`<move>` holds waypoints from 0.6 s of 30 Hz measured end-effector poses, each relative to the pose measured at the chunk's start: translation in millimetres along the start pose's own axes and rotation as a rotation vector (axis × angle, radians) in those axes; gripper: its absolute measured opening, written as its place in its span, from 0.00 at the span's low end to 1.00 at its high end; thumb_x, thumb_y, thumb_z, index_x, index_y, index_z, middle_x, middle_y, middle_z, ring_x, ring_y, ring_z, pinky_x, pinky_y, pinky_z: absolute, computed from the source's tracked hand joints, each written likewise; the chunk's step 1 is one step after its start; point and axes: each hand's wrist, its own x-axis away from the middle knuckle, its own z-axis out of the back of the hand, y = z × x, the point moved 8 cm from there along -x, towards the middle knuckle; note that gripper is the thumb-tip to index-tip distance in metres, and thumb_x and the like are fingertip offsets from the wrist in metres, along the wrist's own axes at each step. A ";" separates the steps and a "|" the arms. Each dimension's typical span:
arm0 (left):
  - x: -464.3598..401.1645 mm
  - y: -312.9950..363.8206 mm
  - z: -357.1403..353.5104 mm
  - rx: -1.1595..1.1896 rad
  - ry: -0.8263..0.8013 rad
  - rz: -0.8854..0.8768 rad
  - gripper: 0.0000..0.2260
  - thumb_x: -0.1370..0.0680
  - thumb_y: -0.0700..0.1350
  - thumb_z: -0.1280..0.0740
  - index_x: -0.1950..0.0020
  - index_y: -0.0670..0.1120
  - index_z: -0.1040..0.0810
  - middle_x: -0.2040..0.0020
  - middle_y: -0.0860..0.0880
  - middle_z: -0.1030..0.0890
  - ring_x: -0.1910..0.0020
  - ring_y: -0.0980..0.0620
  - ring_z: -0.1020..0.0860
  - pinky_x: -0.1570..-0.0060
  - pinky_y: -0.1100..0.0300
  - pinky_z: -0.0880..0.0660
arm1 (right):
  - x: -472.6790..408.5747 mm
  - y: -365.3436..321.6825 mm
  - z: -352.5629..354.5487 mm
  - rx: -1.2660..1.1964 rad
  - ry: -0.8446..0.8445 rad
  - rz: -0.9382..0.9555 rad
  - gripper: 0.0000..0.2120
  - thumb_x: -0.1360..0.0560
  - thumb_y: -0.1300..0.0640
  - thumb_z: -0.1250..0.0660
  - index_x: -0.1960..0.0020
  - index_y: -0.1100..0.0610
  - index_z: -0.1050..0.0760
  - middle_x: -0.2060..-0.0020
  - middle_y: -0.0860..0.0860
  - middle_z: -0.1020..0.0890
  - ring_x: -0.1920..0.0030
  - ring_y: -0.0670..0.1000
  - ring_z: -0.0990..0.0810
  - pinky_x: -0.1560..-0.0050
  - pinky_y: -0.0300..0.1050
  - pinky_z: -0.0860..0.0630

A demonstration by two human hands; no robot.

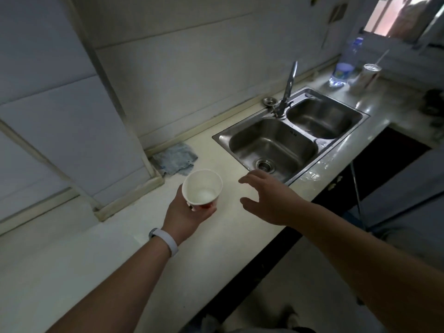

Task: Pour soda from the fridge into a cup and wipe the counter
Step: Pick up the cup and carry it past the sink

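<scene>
Here we hold a paper cup in our left hand, fingers curled round its lower wall, where a patch of red print shows between them. The cup sits upright, tilted a little toward us, above the pale tabletop and not resting on it. Its white inside looks empty, with only a faint sheen at the bottom. A white band circles our left wrist.

Our right hand hovers just beside the cup on its right, fingers spread and relaxed, thumb apart, gripping nothing and touching nothing that we can see.

Beyond the cup, against the corner of the tiled wall, lies a crumpled blue-grey cloth flat on the tabletop, near the cup but apart from it. To the right of the cloth a steel double sink is set into the tabletop; the nearer, larger basin has a round drain, and the farther basin is smaller. A tap rises at the back between the two basins, its spout pointing up and away, and a small round metal cap sits just left of its base.

Farther along, well apart from our hands, stand a clear plastic bottle with a blue label and, beside it, a lidded cup with a straw, both blurred. A window shows at the top right.
</scene>
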 end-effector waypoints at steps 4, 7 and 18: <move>-6.6 35.2 -35.8 0.009 -0.060 -0.036 0.38 0.40 0.55 0.19 0.32 0.55 0.29 0.40 0.51 0.19 0.40 0.49 0.22 0.40 0.43 0.25 | 19.2 28.1 27.6 0.003 0.046 0.000 0.26 0.26 0.44 0.32 0.31 0.48 0.32 0.33 0.48 0.29 0.38 0.50 0.27 0.44 0.45 0.27; -10.1 67.5 -66.6 0.009 -0.073 -0.060 0.39 0.41 0.56 0.19 0.33 0.54 0.28 0.40 0.51 0.19 0.40 0.49 0.22 0.41 0.42 0.24 | 37.1 53.7 57.8 0.025 0.095 0.001 0.26 0.27 0.43 0.33 0.31 0.50 0.32 0.34 0.48 0.28 0.39 0.51 0.26 0.44 0.47 0.26; -7.8 188.5 -226.7 -0.005 -0.243 -0.230 0.37 0.41 0.56 0.21 0.34 0.60 0.29 0.44 0.62 0.20 0.44 0.61 0.23 0.57 0.69 0.24 | 130.1 189.3 150.3 0.140 0.227 -0.107 0.29 0.28 0.42 0.36 0.29 0.51 0.32 0.31 0.51 0.31 0.34 0.54 0.30 0.39 0.55 0.28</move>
